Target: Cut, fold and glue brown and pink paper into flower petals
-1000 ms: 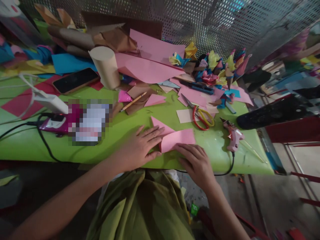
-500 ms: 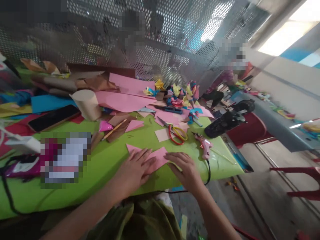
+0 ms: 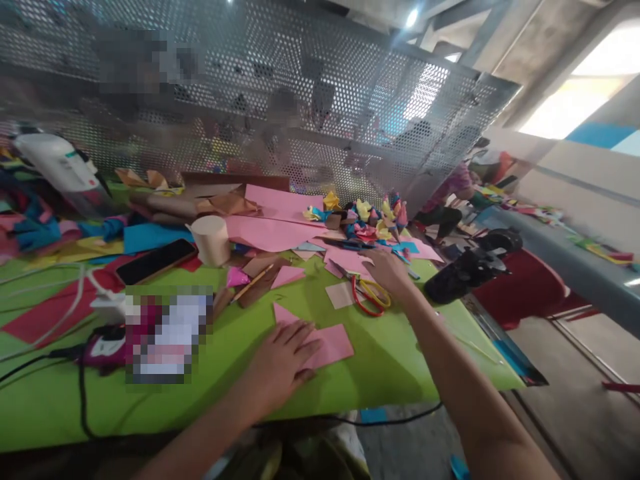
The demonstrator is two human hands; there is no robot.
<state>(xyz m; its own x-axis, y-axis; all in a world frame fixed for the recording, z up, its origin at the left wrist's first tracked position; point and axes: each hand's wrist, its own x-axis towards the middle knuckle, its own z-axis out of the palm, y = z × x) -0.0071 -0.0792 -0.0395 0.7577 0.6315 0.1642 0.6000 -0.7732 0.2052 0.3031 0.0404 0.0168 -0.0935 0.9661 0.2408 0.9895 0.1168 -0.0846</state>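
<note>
My left hand point(image 3: 286, 353) lies flat with spread fingers on a folded piece of pink paper point(image 3: 333, 348), pressing it to the table near the front edge. A pointed corner of that paper sticks out beyond the fingertips. My right hand point(image 3: 387, 272) is stretched out over pink paper scraps, just behind scissors point(image 3: 370, 297) with red and yellow handles. Its fingers reach toward a dark blue tool point(image 3: 350, 245) and look extended, with nothing visible in them. My right forearm hides the glue gun seen earlier.
On the green table point(image 3: 225, 400) lie a pencil point(image 3: 253, 283), a phone point(image 3: 156, 261), a blurred-out phone-like device point(image 3: 173, 337) and a paper roll point(image 3: 211, 241). Crumpled paper flowers point(image 3: 373, 217) sit at the back. A dark bottle point(image 3: 457, 273) stands right. A perforated metal screen point(image 3: 250, 120) rises behind.
My right hand has left the folded pink paper and moved forward past the scissors. My left hand stays on the paper. The camera view has tilted upward.
</note>
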